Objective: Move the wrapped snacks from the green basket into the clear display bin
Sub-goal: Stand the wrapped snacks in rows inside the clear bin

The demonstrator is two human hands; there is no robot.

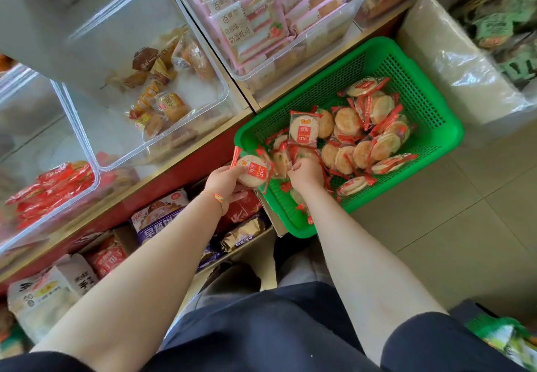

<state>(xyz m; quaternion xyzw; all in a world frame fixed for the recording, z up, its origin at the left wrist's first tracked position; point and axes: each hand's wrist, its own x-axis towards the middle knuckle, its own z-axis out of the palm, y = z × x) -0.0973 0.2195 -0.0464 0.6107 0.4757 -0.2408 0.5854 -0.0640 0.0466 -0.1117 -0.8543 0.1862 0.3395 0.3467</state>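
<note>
The green basket (430, 127) sat on a pale tiled floor (479, 226) beside a shelf (162, 180) with a red front edge. Wrapped snacks (363, 139) lay heaped inside the basket. The left hand (225, 181) gripped one snack (253, 169) at the basket's near corner; the right hand (306, 172) pinched wrappers inside it. Clear bins (145, 81) stood on the shelf beyond the basket.

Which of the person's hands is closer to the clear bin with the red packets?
Left. The left hand sits beside the green basket, toward the clear bin with red packets; the right hand is inside the basket, farther away.
</note>
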